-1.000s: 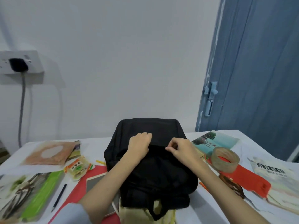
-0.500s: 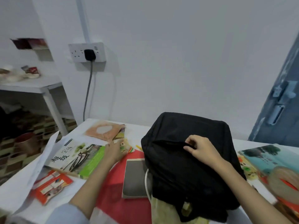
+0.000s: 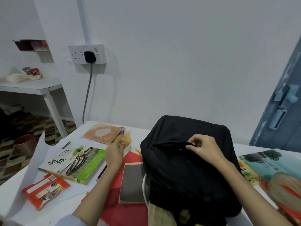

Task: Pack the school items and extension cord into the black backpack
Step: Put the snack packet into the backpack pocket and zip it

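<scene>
Backpack [image 3: 187, 163] sits at centre frame on the white table [image 3: 19, 198], its opening edge pinched by the right hand [image 3: 206, 148]. Books crowd both sides, with bare tabletop at lower left. Left hand [image 3: 114, 154] has left the bag since a second ago and now grasps a small yellow packet [image 3: 126, 139] at centre left.

Head view — close, looking down (slightly leftward).

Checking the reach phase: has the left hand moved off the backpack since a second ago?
Yes. The left hand left the black backpack and went leftward to the small snack packet beside it.
</scene>
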`<state>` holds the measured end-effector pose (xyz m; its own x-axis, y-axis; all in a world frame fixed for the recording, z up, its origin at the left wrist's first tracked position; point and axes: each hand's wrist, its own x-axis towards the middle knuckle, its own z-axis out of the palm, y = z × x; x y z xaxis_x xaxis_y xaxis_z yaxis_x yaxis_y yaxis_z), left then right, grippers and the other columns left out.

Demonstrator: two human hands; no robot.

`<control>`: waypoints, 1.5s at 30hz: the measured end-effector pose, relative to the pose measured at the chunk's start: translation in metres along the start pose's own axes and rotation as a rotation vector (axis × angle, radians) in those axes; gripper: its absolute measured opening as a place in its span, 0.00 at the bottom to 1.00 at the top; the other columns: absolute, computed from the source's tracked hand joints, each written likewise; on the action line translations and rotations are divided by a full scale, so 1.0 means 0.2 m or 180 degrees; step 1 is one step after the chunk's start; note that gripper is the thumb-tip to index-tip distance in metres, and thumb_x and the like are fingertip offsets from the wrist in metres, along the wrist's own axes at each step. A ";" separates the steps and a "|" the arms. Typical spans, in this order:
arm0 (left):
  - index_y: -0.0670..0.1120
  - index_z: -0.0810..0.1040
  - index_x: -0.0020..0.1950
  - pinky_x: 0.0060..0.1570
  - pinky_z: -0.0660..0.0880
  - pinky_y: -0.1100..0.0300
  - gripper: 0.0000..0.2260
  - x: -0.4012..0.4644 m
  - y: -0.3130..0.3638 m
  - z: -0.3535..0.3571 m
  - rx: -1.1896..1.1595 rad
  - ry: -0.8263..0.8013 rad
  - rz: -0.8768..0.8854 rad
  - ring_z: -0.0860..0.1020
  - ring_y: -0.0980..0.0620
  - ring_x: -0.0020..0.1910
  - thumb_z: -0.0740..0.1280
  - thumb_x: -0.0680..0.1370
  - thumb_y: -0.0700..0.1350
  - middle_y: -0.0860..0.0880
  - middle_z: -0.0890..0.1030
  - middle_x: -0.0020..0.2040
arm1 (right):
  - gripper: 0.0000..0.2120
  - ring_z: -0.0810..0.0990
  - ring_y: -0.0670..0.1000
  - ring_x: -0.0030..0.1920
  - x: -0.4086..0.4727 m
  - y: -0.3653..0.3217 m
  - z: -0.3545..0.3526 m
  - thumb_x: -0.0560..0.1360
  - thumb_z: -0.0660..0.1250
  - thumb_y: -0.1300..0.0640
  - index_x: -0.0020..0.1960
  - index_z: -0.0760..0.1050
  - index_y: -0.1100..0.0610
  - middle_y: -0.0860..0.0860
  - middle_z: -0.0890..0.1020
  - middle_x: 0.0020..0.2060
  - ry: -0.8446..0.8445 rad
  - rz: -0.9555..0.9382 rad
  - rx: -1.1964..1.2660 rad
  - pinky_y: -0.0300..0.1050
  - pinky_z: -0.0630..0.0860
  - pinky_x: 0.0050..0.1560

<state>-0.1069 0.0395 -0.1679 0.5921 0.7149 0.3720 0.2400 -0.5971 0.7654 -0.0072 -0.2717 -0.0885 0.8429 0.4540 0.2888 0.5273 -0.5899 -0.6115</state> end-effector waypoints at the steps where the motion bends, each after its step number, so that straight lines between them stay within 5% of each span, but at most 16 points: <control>1: 0.47 0.80 0.52 0.49 0.72 0.52 0.06 0.01 0.07 -0.03 -0.0486 -0.0022 0.0124 0.77 0.43 0.53 0.67 0.76 0.42 0.45 0.81 0.53 | 0.05 0.75 0.44 0.36 0.01 0.00 0.00 0.68 0.75 0.53 0.39 0.78 0.48 0.44 0.78 0.34 -0.0015 0.0019 0.0003 0.46 0.75 0.43; 4: 0.55 0.79 0.50 0.55 0.73 0.53 0.10 0.01 0.38 -0.16 -0.1262 -0.0323 0.0641 0.76 0.50 0.55 0.68 0.75 0.39 0.50 0.77 0.54 | 0.05 0.76 0.45 0.37 0.04 -0.01 -0.04 0.67 0.75 0.53 0.38 0.78 0.47 0.44 0.78 0.33 0.0031 0.0054 0.0030 0.47 0.76 0.44; 7: 0.59 0.80 0.47 0.51 0.67 0.71 0.08 -0.08 0.66 -0.27 -0.1178 -0.0840 0.1460 0.73 0.61 0.53 0.69 0.72 0.46 0.56 0.73 0.52 | 0.06 0.77 0.45 0.38 0.08 -0.04 -0.10 0.67 0.76 0.54 0.37 0.78 0.46 0.43 0.78 0.34 0.0139 0.0102 0.0122 0.43 0.74 0.44; 9: 0.59 0.81 0.47 0.50 0.65 0.74 0.09 -0.16 0.75 -0.29 -0.1007 -0.1374 0.1944 0.72 0.60 0.52 0.66 0.69 0.52 0.57 0.75 0.50 | 0.07 0.76 0.45 0.37 0.09 -0.05 -0.12 0.67 0.76 0.55 0.36 0.78 0.46 0.44 0.78 0.33 0.0125 0.0126 0.0202 0.41 0.72 0.42; 12: 0.59 0.79 0.54 0.52 0.67 0.65 0.12 -0.26 0.82 -0.21 -0.0228 -0.2089 0.2685 0.72 0.57 0.49 0.65 0.71 0.56 0.61 0.75 0.48 | 0.10 0.75 0.42 0.35 0.09 -0.06 -0.14 0.66 0.76 0.57 0.34 0.77 0.46 0.43 0.78 0.32 0.0174 0.0121 0.0305 0.37 0.69 0.39; 15: 0.58 0.79 0.57 0.51 0.64 0.59 0.11 -0.31 0.89 -0.11 0.1250 -0.1996 0.3082 0.72 0.52 0.53 0.64 0.76 0.52 0.57 0.79 0.52 | 0.08 0.75 0.40 0.35 0.08 -0.07 -0.15 0.67 0.76 0.57 0.36 0.78 0.47 0.42 0.78 0.32 0.0301 0.0118 0.0347 0.34 0.67 0.37; 17: 0.56 0.80 0.56 0.48 0.61 0.59 0.10 -0.31 0.92 -0.08 0.1618 -0.1618 0.2982 0.72 0.50 0.53 0.65 0.76 0.50 0.55 0.80 0.52 | 0.07 0.75 0.40 0.34 0.06 -0.07 -0.16 0.67 0.76 0.57 0.37 0.79 0.48 0.42 0.78 0.31 0.0373 0.0128 0.0369 0.32 0.67 0.37; 19: 0.52 0.83 0.43 0.40 0.64 0.57 0.05 -0.30 0.92 -0.04 0.1619 -0.1163 0.3062 0.75 0.47 0.45 0.73 0.68 0.48 0.51 0.79 0.44 | 0.07 0.75 0.39 0.33 0.04 -0.07 -0.16 0.66 0.76 0.56 0.36 0.79 0.47 0.42 0.79 0.31 0.0405 0.0140 0.0374 0.31 0.67 0.37; 22: 0.48 0.76 0.32 0.30 0.67 0.58 0.14 -0.26 0.90 0.05 0.1716 -0.0714 0.3027 0.74 0.47 0.37 0.79 0.54 0.46 0.49 0.75 0.40 | 0.07 0.75 0.40 0.33 0.02 -0.06 -0.15 0.66 0.77 0.56 0.37 0.80 0.47 0.43 0.78 0.31 0.0399 0.0162 0.0396 0.31 0.67 0.37; 27: 0.45 0.66 0.60 0.47 0.67 0.56 0.20 -0.23 0.89 0.17 0.1929 -0.1329 0.2466 0.70 0.46 0.55 0.69 0.73 0.47 0.48 0.71 0.57 | 0.06 0.74 0.40 0.33 -0.02 -0.05 -0.13 0.65 0.77 0.55 0.38 0.80 0.48 0.44 0.79 0.31 0.0282 0.0134 0.0348 0.33 0.68 0.37; 31: 0.43 0.71 0.54 0.43 0.69 0.55 0.08 -0.23 0.90 0.21 0.2043 -0.1661 0.2133 0.76 0.43 0.53 0.62 0.76 0.38 0.44 0.76 0.54 | 0.06 0.75 0.41 0.34 -0.06 -0.05 -0.11 0.67 0.76 0.55 0.40 0.80 0.49 0.44 0.80 0.34 -0.0079 0.0184 0.0296 0.33 0.70 0.39; 35: 0.46 0.67 0.46 0.39 0.67 0.57 0.07 -0.23 0.87 0.22 0.1353 -0.1713 0.2129 0.73 0.48 0.46 0.64 0.74 0.38 0.48 0.74 0.48 | 0.05 0.77 0.42 0.39 -0.13 -0.02 -0.12 0.70 0.74 0.55 0.45 0.80 0.49 0.43 0.81 0.38 -0.0064 0.0250 0.0213 0.33 0.73 0.43; 39: 0.49 0.63 0.42 0.39 0.65 0.61 0.17 -0.25 0.84 0.23 0.0664 -0.2524 0.2416 0.68 0.54 0.41 0.73 0.69 0.39 0.57 0.66 0.40 | 0.02 0.78 0.42 0.41 -0.26 0.07 -0.17 0.72 0.71 0.55 0.45 0.81 0.51 0.45 0.82 0.41 0.0815 0.0440 0.0388 0.29 0.72 0.43; 43: 0.52 0.65 0.37 0.38 0.66 0.68 0.17 -0.22 0.81 0.23 0.0232 -0.2860 0.2176 0.70 0.57 0.39 0.73 0.69 0.39 0.55 0.72 0.39 | 0.04 0.77 0.50 0.43 -0.46 0.26 -0.28 0.74 0.66 0.60 0.44 0.79 0.54 0.50 0.81 0.41 0.1671 0.1349 0.0132 0.43 0.71 0.45; 45: 0.52 0.67 0.36 0.35 0.65 0.69 0.16 -0.23 0.82 0.23 -0.0045 -0.2731 0.2091 0.70 0.59 0.35 0.73 0.70 0.39 0.55 0.73 0.37 | 0.05 0.76 0.55 0.45 -0.63 0.39 -0.32 0.73 0.63 0.57 0.44 0.76 0.48 0.49 0.78 0.40 0.1894 0.1863 -0.0469 0.46 0.69 0.45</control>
<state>-0.0596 -0.1080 -0.0837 0.9445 -0.2403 0.2242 -0.3266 -0.7625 0.5585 -0.0657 -0.4183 -0.1257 0.8785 -0.3544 0.3203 -0.0379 -0.7201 -0.6929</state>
